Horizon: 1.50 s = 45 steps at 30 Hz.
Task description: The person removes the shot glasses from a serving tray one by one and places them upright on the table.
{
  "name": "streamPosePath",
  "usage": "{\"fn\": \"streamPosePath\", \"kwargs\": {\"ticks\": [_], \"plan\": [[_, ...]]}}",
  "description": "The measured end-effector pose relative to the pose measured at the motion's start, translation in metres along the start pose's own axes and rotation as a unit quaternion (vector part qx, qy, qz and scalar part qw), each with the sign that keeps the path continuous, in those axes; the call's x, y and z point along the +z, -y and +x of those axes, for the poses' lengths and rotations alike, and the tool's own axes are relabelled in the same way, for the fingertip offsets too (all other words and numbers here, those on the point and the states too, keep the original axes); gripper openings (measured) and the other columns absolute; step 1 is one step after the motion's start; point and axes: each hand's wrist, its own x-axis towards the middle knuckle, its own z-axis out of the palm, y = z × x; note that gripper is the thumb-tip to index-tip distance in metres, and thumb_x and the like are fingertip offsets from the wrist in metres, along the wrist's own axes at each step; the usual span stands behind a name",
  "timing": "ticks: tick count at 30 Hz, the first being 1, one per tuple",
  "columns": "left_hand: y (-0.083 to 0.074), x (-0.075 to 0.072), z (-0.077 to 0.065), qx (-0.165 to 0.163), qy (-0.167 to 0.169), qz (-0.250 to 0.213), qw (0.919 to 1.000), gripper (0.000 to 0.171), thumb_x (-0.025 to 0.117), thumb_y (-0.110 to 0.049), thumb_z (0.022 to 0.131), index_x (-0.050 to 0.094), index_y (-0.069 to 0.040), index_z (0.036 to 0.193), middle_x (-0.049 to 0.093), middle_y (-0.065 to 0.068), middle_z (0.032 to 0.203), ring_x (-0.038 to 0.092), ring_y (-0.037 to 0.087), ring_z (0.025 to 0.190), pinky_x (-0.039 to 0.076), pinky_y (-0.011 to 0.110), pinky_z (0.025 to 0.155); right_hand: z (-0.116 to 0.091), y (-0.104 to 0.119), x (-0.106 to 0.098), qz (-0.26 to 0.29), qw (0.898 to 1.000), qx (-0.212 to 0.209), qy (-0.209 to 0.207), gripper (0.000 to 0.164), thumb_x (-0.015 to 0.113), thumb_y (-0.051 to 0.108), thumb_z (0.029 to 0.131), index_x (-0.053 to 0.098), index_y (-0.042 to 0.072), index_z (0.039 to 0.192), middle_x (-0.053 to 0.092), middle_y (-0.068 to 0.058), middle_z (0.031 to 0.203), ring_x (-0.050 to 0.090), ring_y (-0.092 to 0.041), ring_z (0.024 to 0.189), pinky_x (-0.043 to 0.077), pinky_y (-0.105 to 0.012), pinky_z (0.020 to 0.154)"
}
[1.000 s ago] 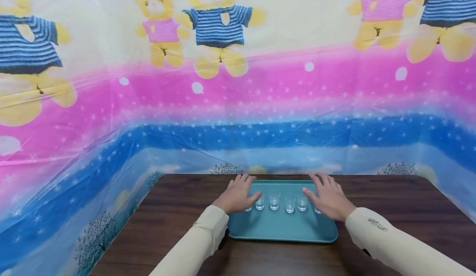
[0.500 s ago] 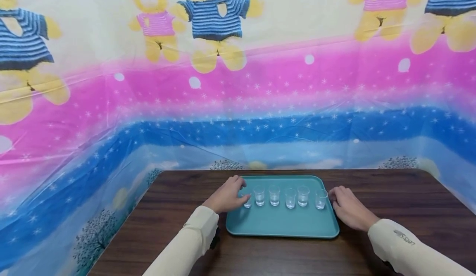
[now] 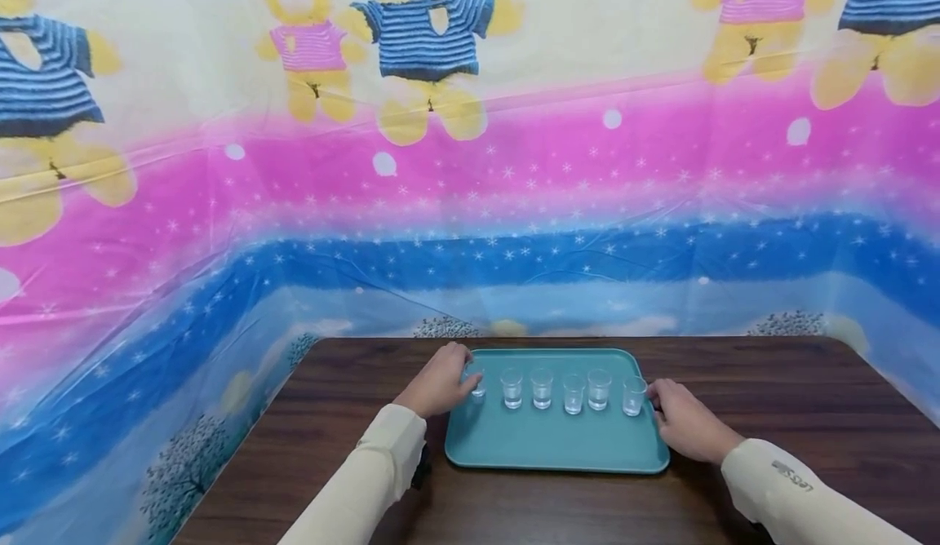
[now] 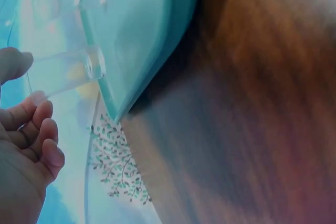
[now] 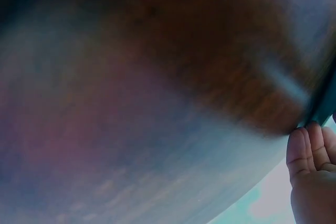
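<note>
At the left end of the teal tray (image 3: 551, 451), my left hand (image 3: 435, 383) pinches a clear shot glass (image 3: 478, 387). The left wrist view shows its thumb and fingertips at the rim of this glass (image 4: 63, 74), with the other fingers curled. My right hand (image 3: 690, 421) grips the tray's right edge, close beside the rightmost shot glass (image 3: 633, 398). In the right wrist view its fingers (image 5: 298, 153) meet the dark tray edge; the thumb is mostly hidden. Several more shot glasses, such as one near the middle (image 3: 542, 390), stand upright in a row with clear liquid.
The tray lies on a dark wood-grain table (image 3: 330, 439). Behind and beside the table hangs a patterned cloth (image 3: 441, 219) with bears, snowflakes and trees.
My hands have moved from above the tray out to its two sides. The leftmost glass has shifted slightly left and away with my left hand. My right hand has come to the tray's edge.
</note>
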Motion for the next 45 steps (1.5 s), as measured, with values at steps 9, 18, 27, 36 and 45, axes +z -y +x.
{"fn": "streamPosePath", "kwargs": {"ticks": [9, 18, 27, 36, 45], "plan": [[0.016, -0.012, 0.012, -0.031, -0.052, 0.001, 0.9982, 0.028, 0.057, -0.019, 0.096, 0.055, 0.004, 0.114, 0.054, 0.015, 0.105, 0.053, 0.027, 0.095, 0.046, 0.041, 0.078, -0.002, -0.003, 0.002, 0.014, 1.000, 0.020, 0.004, 0.026, 0.054, -0.001, 0.091, 0.054, -0.003, 0.117, 0.054, -0.010, 0.105, 0.054, -0.021, 0.093, 0.048, -0.040, 0.073], [0.035, -0.015, 0.020, -0.104, -0.061, 0.024, 0.9924, 0.032, 0.057, -0.018, 0.096, 0.053, 0.008, 0.115, 0.052, 0.020, 0.107, 0.050, 0.033, 0.104, 0.044, 0.045, 0.084, -0.006, 0.002, 0.004, 0.017, 1.000, 0.011, 0.004, 0.029, 0.056, -0.003, 0.091, 0.054, -0.004, 0.119, 0.054, -0.009, 0.103, 0.052, -0.019, 0.089, 0.047, -0.037, 0.069], [0.047, -0.009, 0.023, -0.128, -0.009, 0.012, 0.9916, 0.046, 0.052, -0.016, 0.099, 0.042, 0.012, 0.133, 0.035, 0.032, 0.139, 0.023, 0.043, 0.134, 0.019, 0.051, 0.108, -0.006, 0.007, 0.004, 0.008, 1.000, 0.014, -0.002, 0.028, 0.056, -0.002, 0.091, 0.055, -0.003, 0.119, 0.055, -0.008, 0.104, 0.052, -0.019, 0.091, 0.047, -0.037, 0.071], [0.057, -0.004, 0.025, -0.151, -0.015, 0.001, 0.9885, 0.029, 0.053, -0.016, 0.098, 0.054, 0.007, 0.115, 0.049, 0.026, 0.116, 0.047, 0.039, 0.111, 0.043, 0.050, 0.087, -0.003, 0.010, 0.009, 0.004, 1.000, 0.024, -0.003, 0.029, 0.057, -0.002, 0.091, 0.056, 0.000, 0.120, 0.056, -0.009, 0.109, 0.054, -0.023, 0.100, 0.048, -0.042, 0.078], [0.052, -0.002, 0.037, -0.150, -0.018, -0.036, 0.9878, 0.050, 0.051, -0.023, 0.099, 0.039, 0.010, 0.136, 0.028, 0.032, 0.142, 0.025, 0.044, 0.132, 0.030, 0.056, 0.101, -0.007, 0.005, -0.002, -0.006, 0.999, 0.031, -0.006, 0.031, 0.059, -0.003, 0.089, 0.056, 0.001, 0.120, 0.056, -0.007, 0.108, 0.054, -0.022, 0.100, 0.047, -0.042, 0.079]]}}
